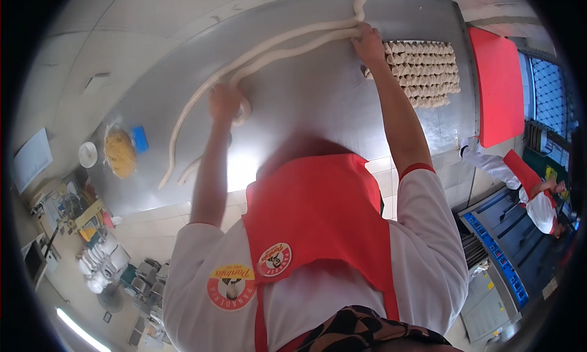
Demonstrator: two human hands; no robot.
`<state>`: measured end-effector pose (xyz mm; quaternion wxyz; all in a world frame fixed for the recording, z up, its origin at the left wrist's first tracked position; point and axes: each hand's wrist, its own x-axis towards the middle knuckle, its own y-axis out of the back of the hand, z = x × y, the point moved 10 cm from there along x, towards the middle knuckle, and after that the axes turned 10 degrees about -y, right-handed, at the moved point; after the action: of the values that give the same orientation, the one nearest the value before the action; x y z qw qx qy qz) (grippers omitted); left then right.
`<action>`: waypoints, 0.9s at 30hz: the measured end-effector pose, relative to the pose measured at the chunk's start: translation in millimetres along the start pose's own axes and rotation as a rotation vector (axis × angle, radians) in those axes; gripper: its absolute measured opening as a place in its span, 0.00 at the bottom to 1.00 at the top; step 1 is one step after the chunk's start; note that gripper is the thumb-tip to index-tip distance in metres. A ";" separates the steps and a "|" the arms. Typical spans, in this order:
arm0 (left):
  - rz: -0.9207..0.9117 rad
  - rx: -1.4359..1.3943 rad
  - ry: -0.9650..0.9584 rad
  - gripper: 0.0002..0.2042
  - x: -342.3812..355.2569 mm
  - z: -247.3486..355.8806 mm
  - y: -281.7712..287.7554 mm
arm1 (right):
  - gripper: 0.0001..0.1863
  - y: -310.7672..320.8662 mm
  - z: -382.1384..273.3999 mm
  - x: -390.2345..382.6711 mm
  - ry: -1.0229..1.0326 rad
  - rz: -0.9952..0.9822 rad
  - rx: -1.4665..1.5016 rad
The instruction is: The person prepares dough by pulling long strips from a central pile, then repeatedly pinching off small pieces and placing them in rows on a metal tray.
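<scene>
Two long ropes of pale dough curve across the metal table. The outer dough rope [202, 90] runs unbroken from the far edge to the lower left. Closer to me, the inner dough rope [293, 51] bends beside my left hand [225, 102], whose slightly blurred fingers are closed on it. Part of this rope is hidden under my left forearm. At its far right end, my right hand [369, 45] closes its fingers round the dough. Just right of that hand lie several tight rows of small shaped dough pieces [423, 70].
On the left of the table [318, 101] are a yellowish crumbly heap [120, 154], a blue scraper-like block [140, 140] and a white round container [88, 154]. A red board [498, 86] borders the right end. Another person in a red apron [520, 176] is beyond it.
</scene>
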<state>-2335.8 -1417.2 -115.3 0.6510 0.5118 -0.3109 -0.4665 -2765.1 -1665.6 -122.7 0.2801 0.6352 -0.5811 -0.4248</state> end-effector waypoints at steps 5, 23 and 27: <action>0.054 -0.247 0.241 0.24 -23.6 -20.9 -45.2 | 0.24 9.7 -11.1 -20.7 -0.037 -0.036 0.033; -0.346 -0.715 -0.641 0.26 -142.9 178.2 14.1 | 0.17 61.9 61.2 -276.7 -0.489 -0.423 0.936; -0.396 -0.878 -0.902 0.23 -177.9 312.0 14.2 | 0.18 60.8 44.0 -314.0 -0.410 -0.495 0.976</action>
<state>-2673.0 -1369.4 -0.5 0.5069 0.0006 -0.2341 -0.8296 -2822.2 -1363.3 -25.0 -0.2707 0.7123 -0.5863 -0.2750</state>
